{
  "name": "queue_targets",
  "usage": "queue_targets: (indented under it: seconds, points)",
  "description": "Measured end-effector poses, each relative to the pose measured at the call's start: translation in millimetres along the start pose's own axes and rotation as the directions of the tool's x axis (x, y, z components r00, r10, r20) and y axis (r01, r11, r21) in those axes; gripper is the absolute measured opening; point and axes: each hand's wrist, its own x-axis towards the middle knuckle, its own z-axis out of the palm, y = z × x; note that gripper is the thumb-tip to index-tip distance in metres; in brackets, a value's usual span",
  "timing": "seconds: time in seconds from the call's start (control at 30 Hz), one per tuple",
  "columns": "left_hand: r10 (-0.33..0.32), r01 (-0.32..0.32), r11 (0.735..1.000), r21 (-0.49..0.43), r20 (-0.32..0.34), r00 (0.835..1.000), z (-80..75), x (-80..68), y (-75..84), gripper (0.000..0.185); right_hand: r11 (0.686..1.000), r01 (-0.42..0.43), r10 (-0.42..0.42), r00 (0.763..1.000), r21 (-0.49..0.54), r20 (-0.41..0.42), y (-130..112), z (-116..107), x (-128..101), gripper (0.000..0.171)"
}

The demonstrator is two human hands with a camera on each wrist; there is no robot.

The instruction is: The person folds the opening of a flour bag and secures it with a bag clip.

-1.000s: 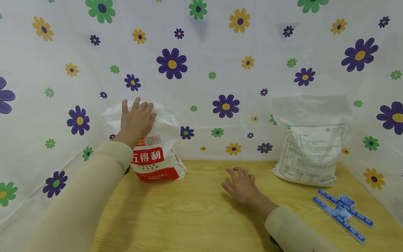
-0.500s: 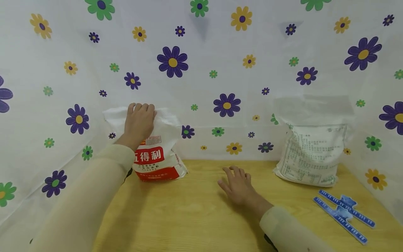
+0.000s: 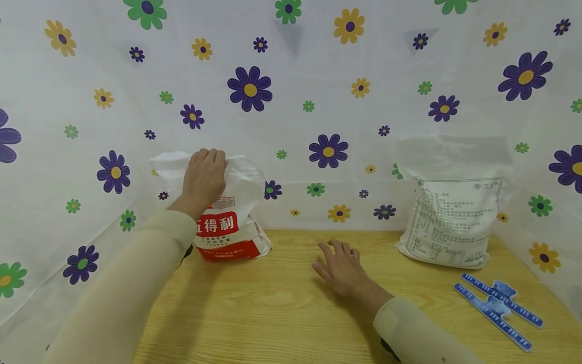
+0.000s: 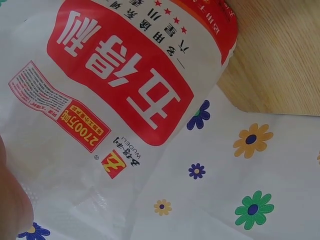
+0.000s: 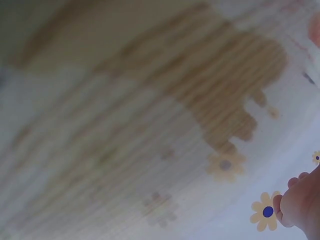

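In the head view my left hand (image 3: 205,174) grips the gathered top of a white and red flour bag (image 3: 227,230), its fingers curled over the plastic. The bag stands upright at the table's back left. Seen from the left wrist, the flour bag (image 4: 115,65) fills much of the view, and part of the left hand (image 4: 12,200) shows at the lower left edge. My right hand (image 3: 343,270) is low over the middle of the table, fingers relaxed and holding nothing. The right wrist view shows this right hand (image 5: 302,202) in its lower right corner.
A second white bag (image 3: 450,222) with green print stands at the back right. In front of it lie two long blue clips (image 3: 511,303) (image 3: 491,316) on the wooden table (image 3: 273,313). A flower-printed white sheet (image 3: 291,121) hangs behind and at both sides.
The left hand's fingers have gone from spread over the bag's top to curled round it, and the hand has shifted slightly right. The right hand has drifted slightly left.
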Motion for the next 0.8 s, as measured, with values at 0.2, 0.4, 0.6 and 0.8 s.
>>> queue_targets:
  seconds: [0.2,0.4,0.6,0.8]
  points:
    - [-0.006,0.006,1.0,-0.024,-0.012,1.0,2.6,0.6,2.0,0.025,1.0,0.016,-0.016,1.0,0.011,-0.005,0,-1,0,0.058]
    - [0.0,-0.002,0.999,-0.041,-0.042,0.999,7.4,-1.2,3.9,0.023,1.0,0.025,-0.025,1.0,0.007,-0.01,0,-1,1,0.057]
    - [0.017,-0.023,0.998,-0.066,-0.088,0.996,11.3,-4.6,1.2,0.021,1.0,0.017,-0.017,1.0,0.018,-0.002,-1,0,2,0.058]
    - [0.034,-0.063,0.985,-0.158,-0.181,0.983,15.0,-9.8,2.3,0.019,1.0,-0.004,0.004,1.0,0.009,0.0,0,1,2,0.058]
